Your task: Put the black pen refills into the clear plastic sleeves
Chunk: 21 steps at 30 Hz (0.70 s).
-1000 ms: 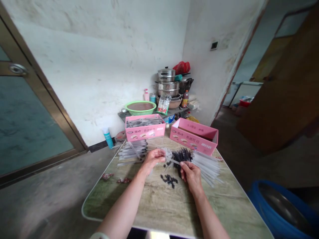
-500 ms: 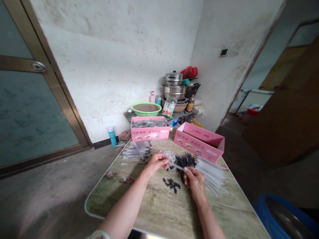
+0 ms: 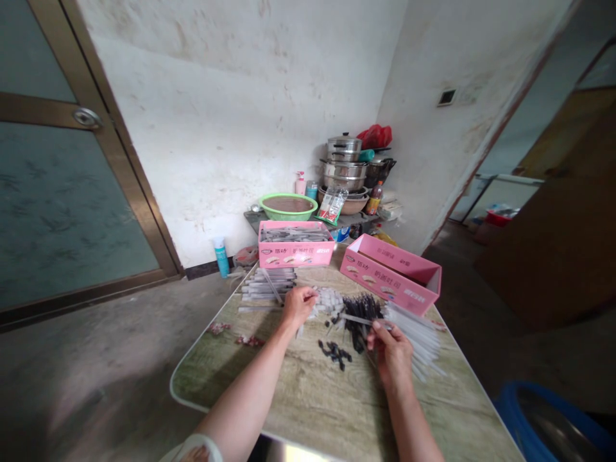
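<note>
right hand (image 3: 397,356) pinches tube (image 3: 355,319), tip apparently left free | left hand (image 3: 298,305) curled, hold unclear | white pieces (image 3: 331,299) between, likely for reach

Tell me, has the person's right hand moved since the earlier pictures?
Yes: the right hand has shifted rightward, farther from the small black pieces lying on the table.

Green basin (image 3: 289,216) near the left edge of the shelf (image 3: 356,221); stacked pots (image 3: 344,169) and bottle (image 3: 374,200) towards its right edge; blue tub (image 3: 511,403) at right.
</note>
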Each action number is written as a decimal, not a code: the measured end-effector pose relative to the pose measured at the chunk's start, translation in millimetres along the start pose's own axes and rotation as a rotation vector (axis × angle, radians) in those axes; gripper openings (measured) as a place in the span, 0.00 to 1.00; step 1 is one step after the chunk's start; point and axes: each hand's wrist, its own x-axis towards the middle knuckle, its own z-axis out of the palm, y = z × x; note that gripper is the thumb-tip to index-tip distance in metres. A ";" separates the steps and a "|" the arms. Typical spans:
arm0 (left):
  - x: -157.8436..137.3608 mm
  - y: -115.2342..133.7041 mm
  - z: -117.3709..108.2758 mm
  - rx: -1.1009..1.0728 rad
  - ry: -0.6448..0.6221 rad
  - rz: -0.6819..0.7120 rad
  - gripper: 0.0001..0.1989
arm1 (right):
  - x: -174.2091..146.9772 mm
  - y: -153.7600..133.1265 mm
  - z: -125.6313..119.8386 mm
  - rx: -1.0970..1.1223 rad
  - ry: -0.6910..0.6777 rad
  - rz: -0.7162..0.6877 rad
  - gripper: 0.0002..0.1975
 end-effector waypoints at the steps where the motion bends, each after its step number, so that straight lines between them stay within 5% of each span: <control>1: -0.1 -0.5 -2.5 0.114 -0.029 0.057 0.05 | 0.5 -0.6 -1.1 0.010 0.001 0.003 0.14; 7: -0.8 4.4 -18.5 0.513 -0.085 0.257 0.09 | 0.1 -6.9 -3.5 0.094 0.031 0.039 0.18; 14: 0.3 5.0 -26.5 0.601 -0.152 0.218 0.07 | -4.2 -10.1 -0.1 0.062 -0.065 0.102 0.19; 17: 0.7 2.9 -22.4 0.487 -0.154 0.199 0.05 | -6.3 -10.0 2.3 0.048 -0.100 0.119 0.20; 21: -1.4 7.9 -14.8 -0.062 -0.214 0.021 0.07 | -8.5 -10.9 6.6 0.045 -0.213 0.131 0.25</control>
